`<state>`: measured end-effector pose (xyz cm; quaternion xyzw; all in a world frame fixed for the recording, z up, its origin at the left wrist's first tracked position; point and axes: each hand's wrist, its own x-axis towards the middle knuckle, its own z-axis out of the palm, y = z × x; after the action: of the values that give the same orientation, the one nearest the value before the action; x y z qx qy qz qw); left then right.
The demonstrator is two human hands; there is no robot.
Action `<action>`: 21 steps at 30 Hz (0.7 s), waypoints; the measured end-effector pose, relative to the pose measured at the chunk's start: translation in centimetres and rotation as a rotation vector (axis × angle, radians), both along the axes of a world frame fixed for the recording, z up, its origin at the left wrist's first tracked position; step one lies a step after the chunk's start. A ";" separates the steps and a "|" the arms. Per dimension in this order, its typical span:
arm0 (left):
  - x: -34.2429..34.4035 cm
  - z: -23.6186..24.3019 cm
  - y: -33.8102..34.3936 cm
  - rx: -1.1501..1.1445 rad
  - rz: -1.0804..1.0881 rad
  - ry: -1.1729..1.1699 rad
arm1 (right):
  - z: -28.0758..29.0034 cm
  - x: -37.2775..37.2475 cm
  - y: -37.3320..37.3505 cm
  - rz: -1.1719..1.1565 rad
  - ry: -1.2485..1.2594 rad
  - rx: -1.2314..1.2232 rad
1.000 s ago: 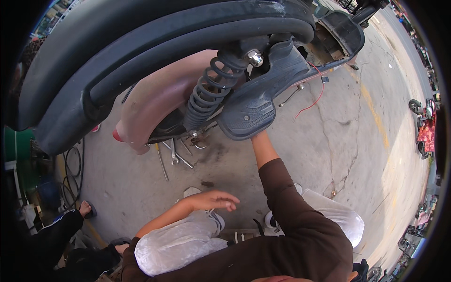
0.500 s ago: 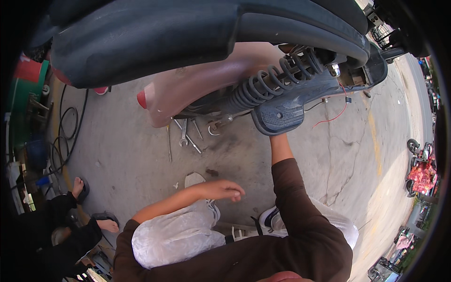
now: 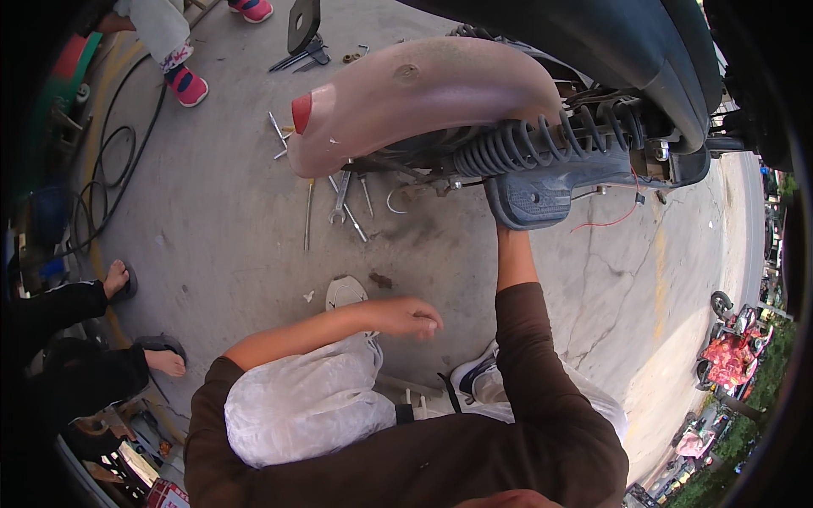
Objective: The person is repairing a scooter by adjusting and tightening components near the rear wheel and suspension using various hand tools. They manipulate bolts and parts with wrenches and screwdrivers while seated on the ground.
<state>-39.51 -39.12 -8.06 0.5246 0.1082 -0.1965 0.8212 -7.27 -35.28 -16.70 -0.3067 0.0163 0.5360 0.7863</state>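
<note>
My left hand (image 3: 408, 317) hangs in the air over the ground, its arm resting across my left knee. Nothing is in it, and its fingers are loosely bent. My right forearm (image 3: 518, 264) reaches up under the black footrest (image 3: 535, 201) of a motorbike or scooter; the footrest hides that hand, so its grip does not show. Above the footrest runs a black coil spring shock absorber (image 3: 517, 146). Behind it curves a pinkish rear fender (image 3: 423, 85) with a red reflector (image 3: 301, 113). Below the fender lie an open-end wrench (image 3: 340, 199) and several slim tools.
A black hose (image 3: 127, 169) coils on the concrete at left. Another person's bare feet (image 3: 168, 362) are at lower left; someone's pink shoe (image 3: 188, 86) stands at upper left. The dark seat (image 3: 652, 51) hangs over the upper right. A red wire (image 3: 605, 223) dangles beside the footrest.
The view has shifted, uncovering more of the fender, the ground behind it and another person's legs. My left hand's fingers are more bent. My right arm stays under the footrest.
</note>
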 end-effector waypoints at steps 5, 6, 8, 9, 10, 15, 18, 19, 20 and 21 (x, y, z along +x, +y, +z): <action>0.0 -0.3 -0.1 0.097 0.103 0.049 | 0.4 -0.1 0.2 0.032 -0.058 -0.015; 0.0 -0.1 0.1 0.111 0.127 0.039 | 0.5 0.1 0.2 0.037 -0.075 -0.023; -0.3 0.2 0.3 0.105 0.144 0.060 | 0.6 0.3 0.0 0.053 -0.122 -0.041; -0.5 0.4 0.4 0.101 0.153 0.072 | 0.7 0.4 -0.1 0.059 -0.147 -0.047; -0.6 0.6 0.6 0.089 0.162 0.084 | 0.7 0.5 0.0 0.072 -0.189 -0.061; -1.0 1.0 1.0 0.022 0.200 0.112 | 0.2 0.7 -0.5 0.119 -0.585 -0.163; -0.9 1.1 0.8 0.015 0.218 0.081 | -1.1 0.4 -0.9 0.121 -1.052 -0.273; -0.8 1.1 0.8 0.007 0.220 0.070 | -1.4 0.5 -0.8 0.123 -1.194 -0.298; -0.8 1.1 0.7 -0.004 0.218 0.060 | -1.9 0.8 -0.8 0.125 -1.338 -0.329; -0.7 1.1 0.7 -0.015 0.217 0.051 | -2.4 0.9 -1.0 0.119 -1.464 -0.357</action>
<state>-40.24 -38.42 -6.94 0.4984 0.1838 -0.1203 0.8386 -6.36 -36.27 -19.13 -0.7074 -0.4401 0.2261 0.5046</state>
